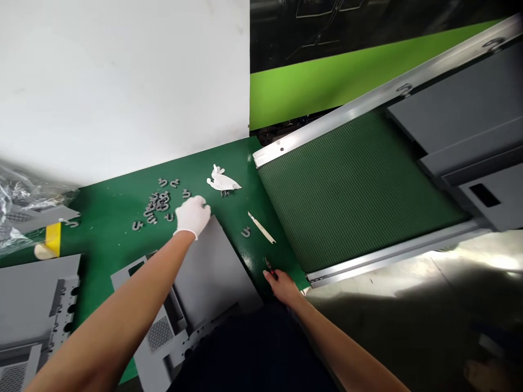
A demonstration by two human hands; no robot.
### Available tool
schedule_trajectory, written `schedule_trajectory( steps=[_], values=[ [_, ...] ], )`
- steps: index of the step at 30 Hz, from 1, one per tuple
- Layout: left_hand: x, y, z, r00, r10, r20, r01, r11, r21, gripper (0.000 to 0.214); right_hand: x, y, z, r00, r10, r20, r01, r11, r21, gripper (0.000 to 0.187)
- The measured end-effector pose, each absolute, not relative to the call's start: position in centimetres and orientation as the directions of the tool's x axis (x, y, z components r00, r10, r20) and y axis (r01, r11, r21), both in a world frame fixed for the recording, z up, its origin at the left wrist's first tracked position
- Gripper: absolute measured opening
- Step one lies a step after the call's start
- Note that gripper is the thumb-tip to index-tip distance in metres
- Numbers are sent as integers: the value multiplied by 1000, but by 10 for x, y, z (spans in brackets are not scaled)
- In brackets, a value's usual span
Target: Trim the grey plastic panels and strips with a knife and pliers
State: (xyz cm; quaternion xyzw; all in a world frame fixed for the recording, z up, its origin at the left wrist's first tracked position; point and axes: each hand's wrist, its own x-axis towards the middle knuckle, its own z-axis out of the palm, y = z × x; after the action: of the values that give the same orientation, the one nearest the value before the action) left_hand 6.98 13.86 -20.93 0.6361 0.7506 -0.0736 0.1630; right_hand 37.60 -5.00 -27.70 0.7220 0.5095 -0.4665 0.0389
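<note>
My left hand (pixel 193 215), in a white glove, is closed with curled fingers at the far corner of a grey plastic panel (pixel 212 267). What it holds, if anything, is hidden. Just beyond and left of it lie several small grey hook-shaped pieces (pixel 158 202). My right hand (pixel 284 287), bare, is wrapped round small red-handled pliers (pixel 269 268), their dark jaws pointing away from me over the green table (pixel 114 201). Farther off from that hand are a pale craft knife (pixel 262 227) and a single grey hook piece (pixel 245 232).
A crumpled white glove (pixel 223 179) lies near the table's far side. To the right, a green ribbed conveyor belt (pixel 359 190) with metal rails carries large grey panels (pixel 466 103). At left are another grey panel (pixel 28 299), clear plastic wrap (pixel 28 201) and a yellow-and-beige item (pixel 53 240).
</note>
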Motion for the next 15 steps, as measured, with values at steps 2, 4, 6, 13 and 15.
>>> schedule_trajectory(
  steps=[2,4,6,13,15],
  values=[
    [101,127,-219,12,935,-354,983,54,176,39,372,-50,-274,32,723,-690,826,-408,-389,37],
    [140,109,-233,172,909,-381,967,-81,242,35,370,-52,-271,33,750,-660,872,-344,-347,35],
    [174,92,-247,262,879,-399,949,-158,274,30,369,-56,-267,35,786,-617,912,-277,-302,31],
    [175,96,-255,280,852,-442,932,-131,339,30,372,-67,-260,-25,862,-506,975,-91,-203,29],
    [138,117,-241,188,892,-412,942,-45,333,31,371,-65,-262,-35,878,-478,979,-66,-193,29]
  ],
)
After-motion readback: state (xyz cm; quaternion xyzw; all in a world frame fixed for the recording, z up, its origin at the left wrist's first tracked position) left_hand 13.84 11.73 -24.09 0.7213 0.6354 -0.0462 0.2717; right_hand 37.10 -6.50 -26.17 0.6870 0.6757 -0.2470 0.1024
